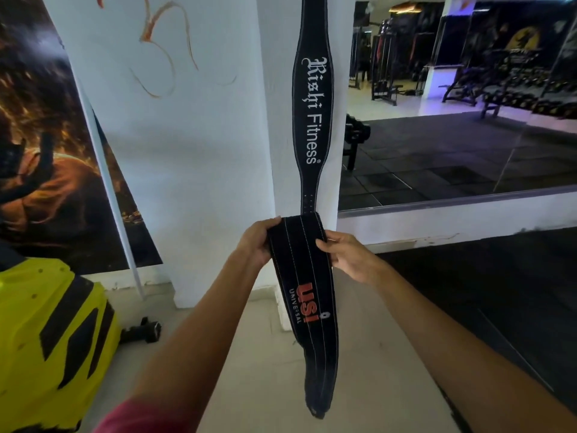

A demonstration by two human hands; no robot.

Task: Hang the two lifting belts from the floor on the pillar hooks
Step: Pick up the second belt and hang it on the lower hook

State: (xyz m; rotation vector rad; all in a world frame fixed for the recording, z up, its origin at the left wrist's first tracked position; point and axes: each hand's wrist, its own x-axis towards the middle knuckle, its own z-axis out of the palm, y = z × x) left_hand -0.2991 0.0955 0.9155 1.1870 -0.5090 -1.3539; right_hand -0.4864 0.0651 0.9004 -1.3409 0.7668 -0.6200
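A black lifting belt with white "Rishi Fitness" lettering (pixel 312 114) hangs straight down the white pillar (pixel 199 135); its top and the hook are out of frame. In front of the pillar I hold a second black belt with red "USI" print (pixel 307 307). It droops over my grip and its long end dangles toward the floor. My left hand (pixel 257 242) grips the belt's folded top from the left. My right hand (pixel 346 254) pinches its right edge.
A yellow and black machine (pixel 53 339) stands at lower left with a small dumbbell (pixel 143 331) beside it. A large mirror (pixel 452 104) right of the pillar reflects gym benches and racks. Dark rubber flooring (pixel 499 292) lies at right.
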